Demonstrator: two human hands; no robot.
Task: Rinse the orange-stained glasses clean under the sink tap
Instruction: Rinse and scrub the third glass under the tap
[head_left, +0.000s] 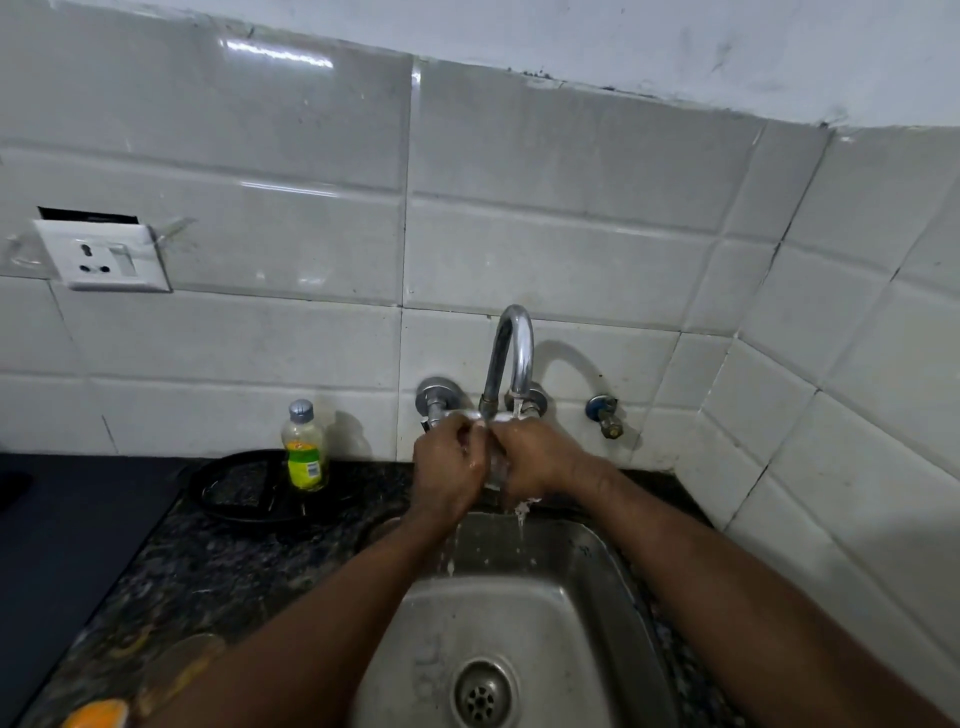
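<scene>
Head view: glass goes under the running tap, both hands on it

Head view shows a person rinsing a clear drinking glass (493, 467) over a stainless-steel sink (597, 597), directly beneath the spout of a curved chrome wall tap (511, 353). The left hand (447, 467) and the right hand (535, 457) are both curled round the glass, fingers wrapped about its sides. Water falls onto it and spills off the hands into the basin. Little of the glass shows between the fingers, so whether any orange stain remains on it cannot be told.

On the dark speckled stone counter (208, 571) at lower left, beside the left forearm, sits what looks like a second glass streaked with orange (171, 670), blurred and apparently not yet rinsed. A small plastic bottle with a yellow-green label (305, 447) stands near the tiled wall, left of the tap.

Wet glass is likely light, rigid, slick and breakable against the steel basin. A firm wrap round the body, as here, seems safer than a pinch at the thin rim.
</scene>
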